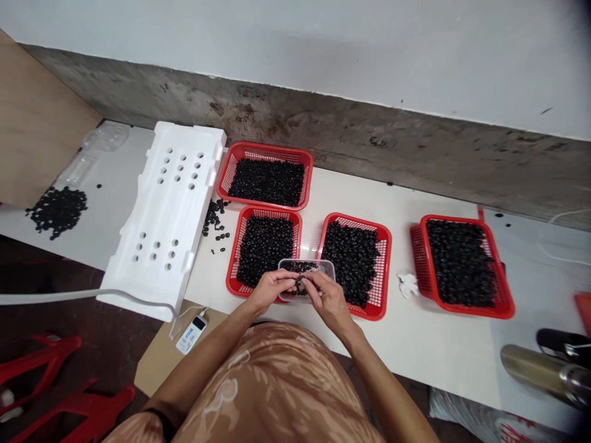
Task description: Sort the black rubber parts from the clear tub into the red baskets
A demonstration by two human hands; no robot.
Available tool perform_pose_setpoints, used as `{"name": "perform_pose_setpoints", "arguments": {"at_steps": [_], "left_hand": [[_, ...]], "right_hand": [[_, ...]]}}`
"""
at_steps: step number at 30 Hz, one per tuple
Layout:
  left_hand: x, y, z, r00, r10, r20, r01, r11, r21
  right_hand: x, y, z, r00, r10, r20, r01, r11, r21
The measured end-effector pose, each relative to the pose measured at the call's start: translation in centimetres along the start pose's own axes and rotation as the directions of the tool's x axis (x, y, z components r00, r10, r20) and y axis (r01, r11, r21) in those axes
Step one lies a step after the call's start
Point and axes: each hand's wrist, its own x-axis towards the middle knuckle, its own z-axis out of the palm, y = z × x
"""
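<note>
Both hands meet over a clear plastic container (pixel 329 264) that holds small black parts. My left hand (pixel 272 289) is closed, its thumb and fingertips pinching a small black part (pixel 300 284). From the other side, my right hand (pixel 327 295) pinches at the same spot, with its fingers curled; the part's exact kind is too small to make out. Beside my left hand stands a red basket (pixel 229 271) filled with black ring-like parts. A second red basket (pixel 384 277) of similar black parts stands just right of my right hand.
Another red basket (pixel 310 178) stands at the back, and one (pixel 501 283) to the right. A white foam tray (pixel 161 197) lies left, near loose black parts (pixel 60 210). Crumpled white paper (pixel 408 284) and a metallic flask (pixel 535 366) are at right. A white device (pixel 191 335) rests on cardboard.
</note>
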Motion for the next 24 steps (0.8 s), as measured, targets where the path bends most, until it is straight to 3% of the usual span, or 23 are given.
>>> {"name": "perform_pose_setpoints", "arguments": {"at_steps": [7,12,16,24], "left_hand": [[0.1,-0.4,-0.2,0.996,0.086,0.023,-0.086,0.996,0.002],[0.0,-0.4,-0.1,0.988,0.154,0.018,-0.154,0.968,0.198],[-0.3,-0.1,0.2,0.979,0.204,-0.026,-0.184,0.927,0.328],[0.0,-0.6,1.0,0.987,0.015,-0.162,-0.021,0.999,-0.037]], "right_hand": [[0.4,-0.6,-0.2,0.996,0.079,0.044,-0.079,0.997,0.013],[0.4,-0.5,0.2,0.992,0.074,0.103,-0.059,0.988,-0.14],[0.2,0.0,0.7,0.994,0.004,0.112,0.027,0.963,-0.268],[-0.6,-0.2,1.5,0.986,-0.165,0.035,0.158,0.831,-0.534]]}}
